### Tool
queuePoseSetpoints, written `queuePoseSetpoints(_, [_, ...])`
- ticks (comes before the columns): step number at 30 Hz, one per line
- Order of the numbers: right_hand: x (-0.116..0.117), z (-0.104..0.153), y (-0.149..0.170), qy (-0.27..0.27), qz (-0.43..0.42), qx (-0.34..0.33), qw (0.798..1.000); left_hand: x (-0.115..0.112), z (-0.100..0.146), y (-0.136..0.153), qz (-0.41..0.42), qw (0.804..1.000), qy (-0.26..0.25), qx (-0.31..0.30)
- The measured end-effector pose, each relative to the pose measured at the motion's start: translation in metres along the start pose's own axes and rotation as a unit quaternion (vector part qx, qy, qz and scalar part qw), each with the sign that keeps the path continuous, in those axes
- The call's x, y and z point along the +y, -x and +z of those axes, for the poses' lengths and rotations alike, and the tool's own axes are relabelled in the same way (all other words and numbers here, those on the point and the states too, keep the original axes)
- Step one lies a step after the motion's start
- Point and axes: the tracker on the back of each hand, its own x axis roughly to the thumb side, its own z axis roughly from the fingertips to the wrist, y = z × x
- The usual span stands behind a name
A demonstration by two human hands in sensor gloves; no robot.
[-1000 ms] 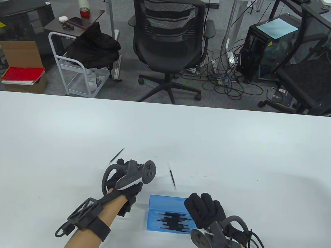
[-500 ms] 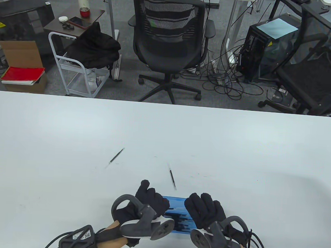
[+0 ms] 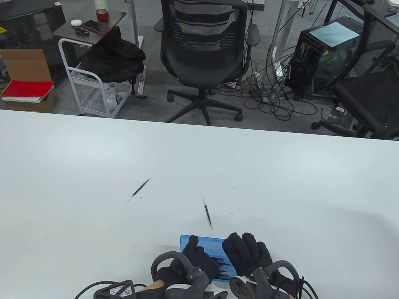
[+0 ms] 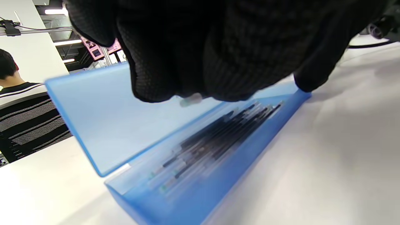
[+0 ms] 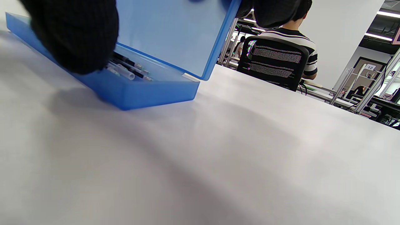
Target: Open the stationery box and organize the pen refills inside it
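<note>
Box [image 3: 193,242] open, refills [image 4: 218,134] inside; two refills [image 3: 208,215] remain on table [image 3: 286,183]. Right hand [image 3: 247,253] grips lid; left hand's [image 3: 198,258] fingers curl, grip unclear.

Looking like open-plan office or lab: mesh office chair [image 3: 203,50] facing white bench [image 3: 83,155], computer tower [image 3: 324,55] trailing floor cables [image 3: 274,103], rolling cart [image 3: 91,84], cardboard box [image 3: 26,64], more desks showing behind in right wrist view.
</note>
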Motion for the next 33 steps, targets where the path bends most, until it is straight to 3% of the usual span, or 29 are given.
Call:
queuePoseSetpoints(12, [0.000,0.000,0.000,0.000,0.000,-0.001,1.000,-0.011,-0.007,-0.013,-0.025,1.000,-0.013,-0.010])
queuePoseSetpoints(17, [0.000,0.000,0.000,0.000,0.000,-0.001,1.000,-0.006,-0.003,-0.009,-0.020,1.000,-0.020,-0.008])
queuePoseSetpoints(21, [0.000,0.000,0.000,0.000,0.000,0.000,1.000,0.011,0.007,0.004,-0.001,0.999,-0.043,0.007])
queuePoseSetpoints(28, [0.000,0.000,0.000,-0.001,-0.001,0.000,1.000,0.040,0.017,0.067,0.043,0.986,-0.040,0.158])
queuePoseSetpoints(33, [0.000,0.000,0.000,0.000,0.002,0.000,1.000,0.034,0.019,0.134,0.104,0.945,-0.002,0.311])
